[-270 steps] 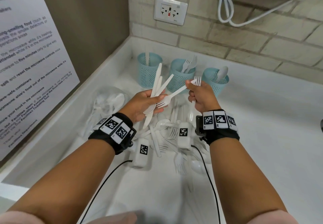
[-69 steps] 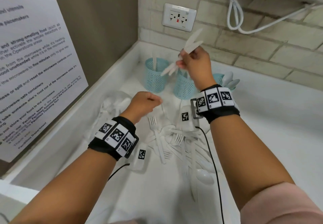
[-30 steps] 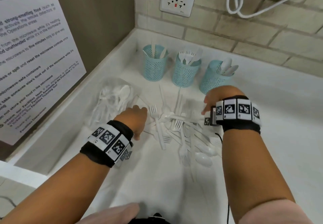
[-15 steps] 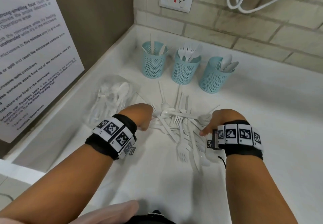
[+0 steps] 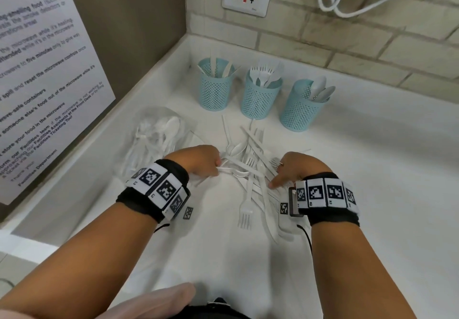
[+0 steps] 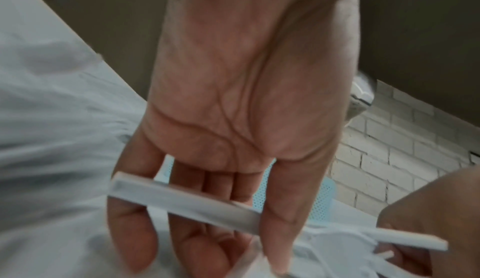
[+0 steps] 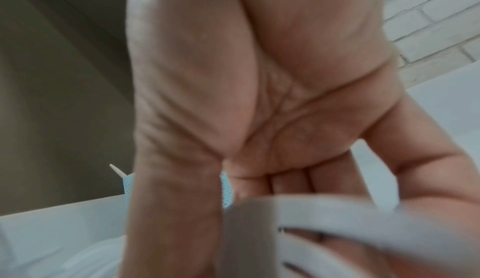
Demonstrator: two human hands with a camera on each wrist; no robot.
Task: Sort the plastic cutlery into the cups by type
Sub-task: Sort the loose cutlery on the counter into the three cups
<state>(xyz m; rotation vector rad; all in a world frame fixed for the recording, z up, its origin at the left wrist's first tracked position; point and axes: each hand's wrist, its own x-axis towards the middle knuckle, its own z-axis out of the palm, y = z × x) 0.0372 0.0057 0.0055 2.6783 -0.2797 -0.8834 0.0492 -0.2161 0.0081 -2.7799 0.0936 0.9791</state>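
**Sorting under way, most of the pile still loose**

Lying between the two hands, the heap of white cutlery [image 5: 250,169] covers the counter [image 5: 372,194] in a tangle of forks, spoons and knives, handles crossing every way. Judging by its bulk, more is left to sort than has been put away.

At the heap's left edge, the left hand [image 5: 198,160] has its fingers curled round one white handle [image 6: 187,206]; the wrist view shows the handle crossing the fingers with the thumb lying over it. At the right edge, the right hand [image 5: 295,169] is down in the pile with fingers bent, and its wrist view shows a fork [image 7: 337,227] against them, though blur makes it hard to tell whether that fork is actually gripped.

Beyond the fingertips, well apart from both hands, stand three blue mesh cups in a row. The left cup [image 5: 214,87] appears to hold a few knives, the middle cup [image 5: 259,95] forks, the right cup [image 5: 301,107] spoons. Each is only partly filled.

Just beyond the left hand's knuckles lies a clear plastic bag [image 5: 159,134] with more cutlery inside, apparently unsorted too.
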